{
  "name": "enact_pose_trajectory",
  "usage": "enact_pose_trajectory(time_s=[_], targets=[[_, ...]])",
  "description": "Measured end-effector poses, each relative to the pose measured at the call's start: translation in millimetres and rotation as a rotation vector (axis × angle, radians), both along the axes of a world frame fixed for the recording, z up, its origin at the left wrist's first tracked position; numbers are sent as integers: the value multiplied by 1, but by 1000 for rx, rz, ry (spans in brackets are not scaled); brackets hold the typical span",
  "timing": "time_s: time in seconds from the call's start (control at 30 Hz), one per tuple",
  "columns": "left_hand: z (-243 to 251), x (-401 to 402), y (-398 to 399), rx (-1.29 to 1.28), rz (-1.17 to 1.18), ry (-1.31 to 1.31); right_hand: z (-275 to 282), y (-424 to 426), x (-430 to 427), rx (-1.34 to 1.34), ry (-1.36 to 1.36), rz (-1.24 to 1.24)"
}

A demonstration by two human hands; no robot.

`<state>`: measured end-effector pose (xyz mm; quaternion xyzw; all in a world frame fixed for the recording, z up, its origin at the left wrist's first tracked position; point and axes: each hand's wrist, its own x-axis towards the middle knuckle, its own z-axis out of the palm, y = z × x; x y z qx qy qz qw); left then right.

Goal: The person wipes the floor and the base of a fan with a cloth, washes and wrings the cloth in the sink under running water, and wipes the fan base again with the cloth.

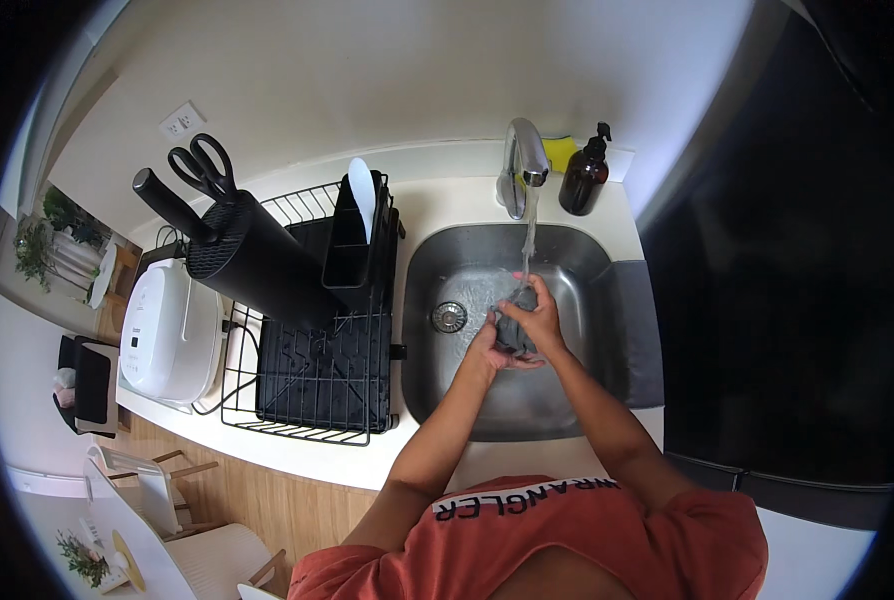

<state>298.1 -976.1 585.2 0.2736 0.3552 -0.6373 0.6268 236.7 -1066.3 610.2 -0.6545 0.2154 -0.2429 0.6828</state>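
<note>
Over the stainless steel sink (477, 405), both hands hold a wet, crumpled grey cloth (517, 322). My left hand (490, 346) cups it from below and the left side. From the right, my right hand (541, 319) grips the cloth, fingers curled over its top. Water (530, 225) runs from the chrome faucet (528, 150) down onto the cloth and fingers. To the left of the hands lies the sink drain (448, 317) with its strainer. The underside of the cloth is hidden by the fingers.
Left of the sink stands a black wire dish rack (327, 427) with a black knife block (267, 262) and a white spoon-like utensil (361, 195). An amber pump bottle (586, 176) and yellow sponge or cloth (559, 154) sit behind. Grey cloth (640, 334) drapes the right rim.
</note>
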Motion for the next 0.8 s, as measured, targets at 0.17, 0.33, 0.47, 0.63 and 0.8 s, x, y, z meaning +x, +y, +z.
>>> enact_pose_trajectory(time_s=[0.17,0.33,0.47,0.63,0.8], targets=[[-19,7,-8,-175,32,-273,-2,4,-11,-417,-50,110],[-17,-12,-17,-431,524,-314,42,28,-12,304,-272,-139],[37,-39,-26,-315,771,-332,7,6,-21,718,-426,-259],[67,-48,-20,-188,585,-1864,-11,-15,-8,1456,-329,142],[75,-58,-6,54,447,-2515,51,-13,2,1053,254,369]])
